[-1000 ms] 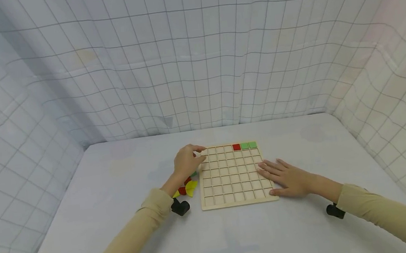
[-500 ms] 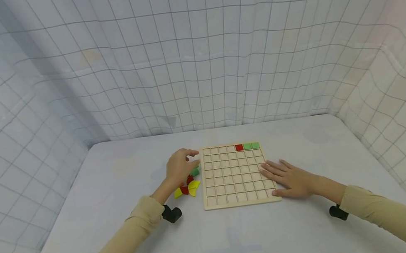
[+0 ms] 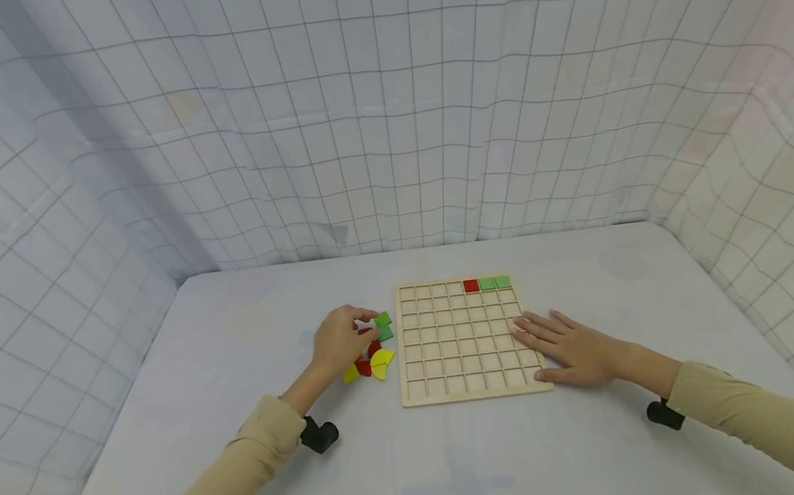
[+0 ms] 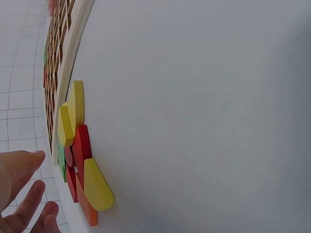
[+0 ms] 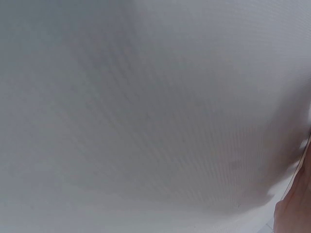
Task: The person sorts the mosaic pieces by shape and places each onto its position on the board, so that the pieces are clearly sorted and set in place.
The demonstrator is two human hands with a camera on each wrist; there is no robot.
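My left hand (image 3: 337, 340) hovers over the left side of a loose pile of flat coloured pieces, thumb and fingers apart. In the left wrist view nothing shows between thumb and fingertips. Nearest its fingertips lie light green (image 3: 383, 319) and darker green (image 3: 385, 333) pieces. Yellow (image 4: 99, 184), red (image 4: 83, 148) and orange (image 4: 87, 201) pieces lie in the same pile, partly covered by the hand in the head view. A wooden grid board (image 3: 487, 393) lies right of the pile. My right hand (image 3: 576, 349) rests on the board's right edge, fingers spread.
A red tile (image 3: 471, 286) and two green tiles (image 3: 494, 283) sit in the board's back row toward the right. The white table (image 3: 466, 468) is bounded by a gridded curtain (image 3: 397, 117) at the back and sides. Black wrist cameras (image 3: 319, 434) hang under both wrists.
My left hand has drawn back from the board's back left corner, leftward and toward me, to the pile, uncovering the green pieces. My right hand keeps its place on the board.
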